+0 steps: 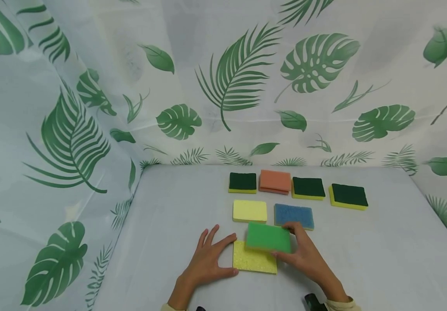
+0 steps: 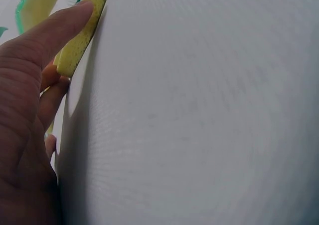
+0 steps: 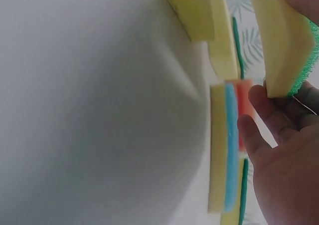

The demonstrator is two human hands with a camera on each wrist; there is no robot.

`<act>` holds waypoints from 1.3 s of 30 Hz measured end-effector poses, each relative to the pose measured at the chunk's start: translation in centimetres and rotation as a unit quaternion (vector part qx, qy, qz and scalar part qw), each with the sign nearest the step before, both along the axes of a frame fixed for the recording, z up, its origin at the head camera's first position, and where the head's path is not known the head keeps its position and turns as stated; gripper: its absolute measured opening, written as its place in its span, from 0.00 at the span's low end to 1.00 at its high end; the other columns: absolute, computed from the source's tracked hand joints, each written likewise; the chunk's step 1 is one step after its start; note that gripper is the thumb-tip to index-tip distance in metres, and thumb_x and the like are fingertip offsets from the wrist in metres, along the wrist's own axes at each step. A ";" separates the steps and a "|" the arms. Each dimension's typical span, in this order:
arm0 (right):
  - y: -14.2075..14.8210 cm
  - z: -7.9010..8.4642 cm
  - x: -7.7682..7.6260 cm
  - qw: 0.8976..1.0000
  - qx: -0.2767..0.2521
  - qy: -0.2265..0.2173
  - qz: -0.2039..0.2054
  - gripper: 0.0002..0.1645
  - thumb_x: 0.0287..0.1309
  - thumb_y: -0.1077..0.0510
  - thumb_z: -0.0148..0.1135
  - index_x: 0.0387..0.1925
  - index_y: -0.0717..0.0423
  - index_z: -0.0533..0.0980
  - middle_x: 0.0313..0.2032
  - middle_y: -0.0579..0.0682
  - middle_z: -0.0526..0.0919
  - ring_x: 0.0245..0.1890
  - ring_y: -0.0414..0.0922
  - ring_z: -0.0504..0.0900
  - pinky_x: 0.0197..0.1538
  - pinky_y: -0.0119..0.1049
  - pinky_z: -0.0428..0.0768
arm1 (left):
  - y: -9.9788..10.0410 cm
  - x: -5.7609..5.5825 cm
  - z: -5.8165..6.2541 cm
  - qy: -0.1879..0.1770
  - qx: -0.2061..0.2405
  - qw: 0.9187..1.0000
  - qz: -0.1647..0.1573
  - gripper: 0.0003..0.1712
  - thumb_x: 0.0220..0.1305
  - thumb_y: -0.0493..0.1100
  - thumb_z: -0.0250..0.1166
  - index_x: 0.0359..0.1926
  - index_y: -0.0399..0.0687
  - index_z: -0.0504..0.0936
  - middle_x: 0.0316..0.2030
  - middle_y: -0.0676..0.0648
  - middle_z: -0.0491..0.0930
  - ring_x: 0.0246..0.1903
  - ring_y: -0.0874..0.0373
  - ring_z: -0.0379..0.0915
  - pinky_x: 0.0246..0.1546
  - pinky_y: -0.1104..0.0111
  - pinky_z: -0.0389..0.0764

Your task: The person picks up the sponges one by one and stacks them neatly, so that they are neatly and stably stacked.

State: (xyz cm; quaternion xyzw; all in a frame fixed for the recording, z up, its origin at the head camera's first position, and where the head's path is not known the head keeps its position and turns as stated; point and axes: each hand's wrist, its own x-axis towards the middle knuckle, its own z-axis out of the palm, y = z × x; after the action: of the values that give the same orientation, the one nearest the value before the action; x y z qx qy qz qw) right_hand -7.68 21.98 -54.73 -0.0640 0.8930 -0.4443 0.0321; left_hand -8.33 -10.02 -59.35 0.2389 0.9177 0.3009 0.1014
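Note:
My right hand (image 1: pixel 305 255) grips a green-topped sponge (image 1: pixel 268 236) by its right end, thumb on the near edge and fingers on the far one. That sponge is raised over the back part of a speckled yellow sponge (image 1: pixel 252 261), which lies on the table. In the right wrist view the raised sponge (image 3: pixel 284 45) shows a pale yellow body and a rough green face. My left hand (image 1: pixel 206 259) holds the speckled sponge at its left end, between thumb and index finger; the other fingers are spread. The left wrist view shows the thumb against this sponge's edge (image 2: pixel 79 48).
Behind the hands lie a pale yellow sponge (image 1: pixel 249 211) and a blue-topped sponge (image 1: pixel 294 216). Farther back, a row holds dark green-topped sponges (image 1: pixel 242 182) and an orange sponge (image 1: pixel 275 180). A leaf-print sheet (image 1: pixel 231 86) hangs behind the white table (image 1: pixel 169 207).

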 end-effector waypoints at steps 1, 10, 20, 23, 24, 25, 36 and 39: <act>-0.2 -0.1 0.1 1.000 0.001 -0.002 0.002 0.51 0.53 0.42 0.85 0.67 0.60 0.66 0.64 0.62 0.76 0.67 0.65 0.73 0.67 0.71 0.71 | 0.0 0.0 0.0 0.002 0.001 1.000 -0.001 0.51 0.58 0.77 0.68 0.79 0.66 0.71 0.75 0.59 0.71 0.83 0.45 0.42 0.80 0.42 0.38; -2.3 -1.1 0.9 0.999 -0.027 -0.009 0.033 0.50 0.48 0.45 0.89 0.64 0.60 0.69 0.60 0.55 0.77 0.65 0.58 0.76 0.67 0.67 0.72 | 0.0 -0.2 0.0 0.004 -0.003 1.000 0.002 0.52 0.58 0.78 0.68 0.80 0.66 0.70 0.75 0.58 0.71 0.83 0.45 0.42 0.80 0.42 0.38; -3.2 -2.0 1.9 0.999 -0.001 0.003 0.042 0.51 0.44 0.47 0.91 0.63 0.60 0.70 0.56 0.46 0.76 0.58 0.47 0.76 0.64 0.55 0.78 | -0.1 -0.1 -0.2 0.008 0.002 1.000 0.003 0.53 0.57 0.76 0.71 0.79 0.66 0.70 0.75 0.59 0.72 0.83 0.46 0.41 0.81 0.44 0.37; -3.3 -2.2 2.1 0.999 0.002 0.000 0.040 0.52 0.44 0.48 0.91 0.64 0.60 0.70 0.56 0.47 0.75 0.59 0.47 0.76 0.64 0.55 0.78 | -0.1 0.0 -0.3 0.012 0.001 1.000 0.003 0.53 0.57 0.77 0.71 0.79 0.66 0.70 0.75 0.60 0.72 0.83 0.46 0.41 0.81 0.44 0.37; -3.4 -2.2 2.2 0.999 0.003 -0.002 0.039 0.52 0.44 0.48 0.91 0.64 0.60 0.70 0.57 0.47 0.75 0.59 0.47 0.76 0.65 0.56 0.78 | -0.1 0.0 -0.3 0.014 0.000 1.000 0.002 0.53 0.56 0.77 0.71 0.79 0.66 0.70 0.75 0.60 0.72 0.83 0.46 0.42 0.81 0.44 0.37; -3.4 -2.2 2.2 0.999 0.004 -0.004 0.038 0.52 0.44 0.49 0.91 0.64 0.60 0.70 0.57 0.48 0.75 0.59 0.47 0.75 0.65 0.56 0.77 | -0.2 0.0 -0.2 0.013 0.000 1.000 0.002 0.53 0.56 0.77 0.71 0.79 0.67 0.70 0.75 0.60 0.71 0.83 0.46 0.41 0.81 0.45 0.37; -3.5 -2.5 2.6 0.999 0.009 0.009 0.039 0.51 0.44 0.52 0.91 0.65 0.59 0.69 0.58 0.49 0.75 0.59 0.47 0.75 0.65 0.57 0.77 | -0.1 0.0 -0.2 0.022 0.001 1.000 -0.002 0.53 0.57 0.78 0.70 0.79 0.67 0.70 0.74 0.61 0.73 0.83 0.45 0.42 0.81 0.43 0.39; -3.5 -2.6 2.6 0.999 0.014 0.008 0.041 0.51 0.44 0.53 0.91 0.65 0.59 0.69 0.59 0.49 0.74 0.60 0.47 0.74 0.65 0.57 0.76 | -0.1 0.1 -0.2 0.025 0.000 1.000 -0.003 0.53 0.57 0.77 0.71 0.79 0.67 0.70 0.74 0.61 0.73 0.83 0.45 0.43 0.81 0.42 0.39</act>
State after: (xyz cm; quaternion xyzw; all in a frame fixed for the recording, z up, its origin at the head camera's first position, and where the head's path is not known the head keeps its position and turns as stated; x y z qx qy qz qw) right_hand -5.04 18.47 -57.33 -0.1035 0.8959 -0.4298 0.0439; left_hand -8.23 -10.11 -59.54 0.2488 0.9193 0.2945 0.0797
